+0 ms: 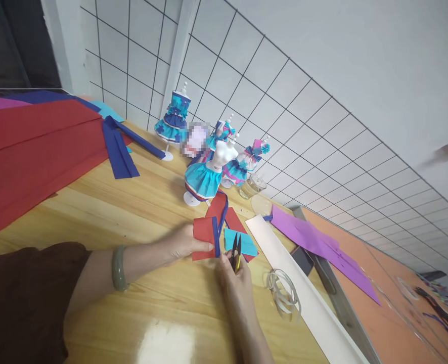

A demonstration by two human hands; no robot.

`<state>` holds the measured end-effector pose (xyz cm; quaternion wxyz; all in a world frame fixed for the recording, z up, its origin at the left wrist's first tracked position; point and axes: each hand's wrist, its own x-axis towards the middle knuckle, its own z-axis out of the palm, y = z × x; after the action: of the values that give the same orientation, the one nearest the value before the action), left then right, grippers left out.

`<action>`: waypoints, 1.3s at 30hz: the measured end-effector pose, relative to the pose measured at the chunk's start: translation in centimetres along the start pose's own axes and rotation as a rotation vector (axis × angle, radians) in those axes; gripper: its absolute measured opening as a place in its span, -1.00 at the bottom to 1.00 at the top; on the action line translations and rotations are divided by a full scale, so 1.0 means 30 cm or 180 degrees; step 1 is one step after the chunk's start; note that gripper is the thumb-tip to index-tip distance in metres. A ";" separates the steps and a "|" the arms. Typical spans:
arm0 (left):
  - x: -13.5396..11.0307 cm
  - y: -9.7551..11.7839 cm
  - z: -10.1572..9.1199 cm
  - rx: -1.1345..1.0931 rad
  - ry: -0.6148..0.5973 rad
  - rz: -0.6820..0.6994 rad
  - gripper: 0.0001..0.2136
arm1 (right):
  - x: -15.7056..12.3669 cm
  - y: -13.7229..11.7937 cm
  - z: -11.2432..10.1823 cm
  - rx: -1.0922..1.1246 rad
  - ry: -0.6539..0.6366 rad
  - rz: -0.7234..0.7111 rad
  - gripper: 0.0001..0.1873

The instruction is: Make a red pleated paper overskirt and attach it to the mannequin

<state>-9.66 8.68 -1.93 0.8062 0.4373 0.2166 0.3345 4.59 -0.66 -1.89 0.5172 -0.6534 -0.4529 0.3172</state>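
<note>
My left hand (184, 243) pinches a red piece of paper (204, 233) edged with a blue strip (216, 241), held just above the wooden table (133, 212). Close beside it, my right hand (234, 275) grips small black thread snips (235, 248) with yellow on them, their tips pointing up at the blue strip and a turquoise paper piece (242, 241). More red paper (224, 210) lies behind. A green bangle (118, 268) sits on my left wrist.
Mini mannequins in turquoise and blue paper dresses (205, 174) stand by the gridded wall. Big red sheets (34, 146) and blue strips (120, 149) lie left. A white strip (307, 293), clear tape loops (282, 293), purple paper (315, 242), a phone (303, 259) and a glass jar (251, 186) lie right.
</note>
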 end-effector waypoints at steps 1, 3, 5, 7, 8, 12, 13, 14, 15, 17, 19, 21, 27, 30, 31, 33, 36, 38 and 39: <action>-0.005 -0.004 0.011 0.0039 -0.0018 -0.0019 -0.54 | 0.000 -0.003 0.000 -0.0022 -0.0005 -0.0001 -0.62; -0.012 -0.012 0.029 0.0147 -0.0065 -0.0084 -0.56 | -0.002 -0.010 -0.004 -0.0066 -0.0022 0.0024 -0.63; -0.013 -0.021 0.038 0.0208 -0.0106 -0.0096 -0.57 | -0.008 -0.019 -0.009 -0.0101 0.0023 0.0047 -0.65; -0.009 -0.030 0.038 0.0202 -0.0097 -0.0093 -0.58 | -0.015 -0.029 -0.014 -0.0138 0.0088 0.0047 -0.66; -0.006 -0.032 0.037 0.0197 -0.0066 -0.0114 -0.60 | -0.018 -0.035 -0.017 -0.0154 0.0118 0.0020 -0.67; -0.007 -0.035 0.034 0.0212 0.0070 -0.0359 -0.66 | -0.040 -0.054 -0.034 -0.0199 0.0212 -0.0270 -0.72; -0.013 -0.034 0.036 0.0214 0.0054 -0.0404 -0.66 | -0.047 -0.056 -0.041 -0.0195 0.0201 -0.0346 -0.73; -0.022 -0.033 0.040 0.0206 0.0016 -0.0426 -0.66 | -0.054 -0.057 -0.049 -0.0172 0.0177 -0.0402 -0.74; -0.033 -0.031 0.045 0.0186 -0.0052 -0.0423 -0.66 | -0.060 -0.057 -0.058 -0.0128 0.0148 -0.0431 -0.73; -0.059 -0.029 0.059 0.0135 -0.0260 -0.0356 -0.67 | -0.067 -0.052 -0.075 0.0017 0.0099 -0.0363 -0.70; -0.088 -0.025 0.076 0.0080 -0.0546 -0.0345 -0.67 | -0.064 -0.046 -0.089 0.0259 0.0018 -0.0112 -0.67; -0.117 -0.021 0.096 0.0134 -0.0830 -0.0514 -0.66 | -0.054 -0.040 -0.096 0.0600 -0.0192 0.0252 -0.61; -0.184 -0.031 0.147 0.0260 -0.1367 -0.0973 -0.65 | -0.032 -0.039 -0.091 0.1008 -0.0605 0.0906 -0.52; -0.200 -0.050 0.155 0.0415 -0.1576 -0.1291 -0.55 | -0.030 -0.039 -0.086 0.1079 -0.0545 0.1171 -0.52; -0.202 -0.057 0.155 0.0443 -0.1574 -0.1348 -0.55 | -0.029 -0.039 -0.085 0.1101 -0.0552 0.1214 -0.53; -0.200 -0.071 0.152 0.0447 -0.1477 -0.1452 -0.58 | -0.026 -0.041 -0.085 0.1111 -0.0579 0.1242 -0.56; -0.192 -0.085 0.149 0.0120 -0.0981 -0.1697 -0.69 | -0.021 -0.046 -0.089 0.1049 -0.0647 0.1230 -0.58; -0.187 -0.085 0.152 -0.0270 -0.0559 -0.1835 -0.67 | -0.019 -0.047 -0.092 0.0970 -0.0733 0.1189 -0.58; -0.186 -0.082 0.154 -0.0447 -0.0411 -0.1869 -0.64 | -0.019 -0.046 -0.093 0.0929 -0.0795 0.1158 -0.58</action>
<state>-9.62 1.06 -1.28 0.9087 0.3197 0.2584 0.0729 6.48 -2.18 0.14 0.4805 -0.5984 -0.3377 0.5451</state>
